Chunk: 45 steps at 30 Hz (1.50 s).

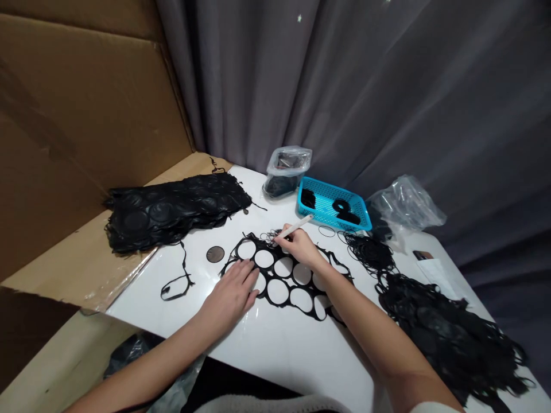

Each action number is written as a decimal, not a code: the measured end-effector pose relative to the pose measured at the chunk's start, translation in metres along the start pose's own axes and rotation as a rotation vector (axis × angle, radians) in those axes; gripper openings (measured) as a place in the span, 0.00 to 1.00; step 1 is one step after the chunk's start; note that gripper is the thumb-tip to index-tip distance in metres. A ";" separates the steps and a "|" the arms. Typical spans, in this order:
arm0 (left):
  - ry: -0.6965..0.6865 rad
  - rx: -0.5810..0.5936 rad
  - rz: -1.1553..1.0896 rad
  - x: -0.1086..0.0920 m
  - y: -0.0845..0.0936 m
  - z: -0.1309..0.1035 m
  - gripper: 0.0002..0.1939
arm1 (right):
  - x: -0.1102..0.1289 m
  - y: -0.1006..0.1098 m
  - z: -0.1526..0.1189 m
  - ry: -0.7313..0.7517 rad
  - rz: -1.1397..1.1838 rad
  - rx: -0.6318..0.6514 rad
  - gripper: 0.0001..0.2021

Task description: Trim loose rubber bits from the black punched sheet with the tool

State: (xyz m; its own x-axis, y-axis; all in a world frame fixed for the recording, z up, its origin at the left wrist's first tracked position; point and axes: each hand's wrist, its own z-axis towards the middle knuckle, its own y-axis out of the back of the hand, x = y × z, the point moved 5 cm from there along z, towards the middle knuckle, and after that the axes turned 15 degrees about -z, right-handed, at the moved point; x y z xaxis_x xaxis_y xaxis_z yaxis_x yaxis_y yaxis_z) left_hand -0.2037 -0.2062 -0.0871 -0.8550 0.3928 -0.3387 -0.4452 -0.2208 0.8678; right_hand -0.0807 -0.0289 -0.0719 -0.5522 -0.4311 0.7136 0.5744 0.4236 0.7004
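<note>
A black rubber-like sheet (267,281) with rows of round holes lies on the white table. My left hand (236,287) rests flat on its left part, fingers stretched out. At the sheet's far edge, my right hand (301,245) is closed around a white pen-shaped tool (297,225). The tool's lower end is by a small tangle of thin black rings (270,236), partly hidden by the fingers. A round dark disc (215,254) lies left of the sheet. Nearer the left edge is a looped black strip (176,288).
A stack of black sheets (176,209) lies far left beside a cardboard box (86,132). Behind my right hand stand a blue basket (333,221) holding black rings and a clear bag (289,166). Thin black rings (372,253) and a heap of black scraps (451,338) lie right.
</note>
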 end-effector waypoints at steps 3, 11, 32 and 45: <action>0.030 0.013 -0.012 0.003 -0.001 0.000 0.18 | 0.009 -0.013 -0.013 0.063 0.139 0.157 0.11; 0.093 0.019 -0.156 0.004 0.004 0.001 0.17 | 0.011 -0.036 -0.033 0.042 0.114 0.158 0.12; 0.215 0.314 -1.382 0.017 0.029 0.110 0.44 | 0.046 0.047 -0.039 0.083 0.059 0.078 0.10; 0.371 0.152 -1.310 0.039 0.015 0.117 0.38 | 0.023 0.007 -0.059 -0.057 1.118 0.556 0.18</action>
State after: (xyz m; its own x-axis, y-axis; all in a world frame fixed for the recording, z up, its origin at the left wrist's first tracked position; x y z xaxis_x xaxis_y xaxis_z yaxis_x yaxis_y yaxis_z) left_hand -0.2131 -0.0899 -0.0448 0.1345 -0.0287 -0.9905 -0.9628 0.2327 -0.1375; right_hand -0.0541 -0.0828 -0.0514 0.0399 0.4111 0.9107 0.4204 0.8200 -0.3885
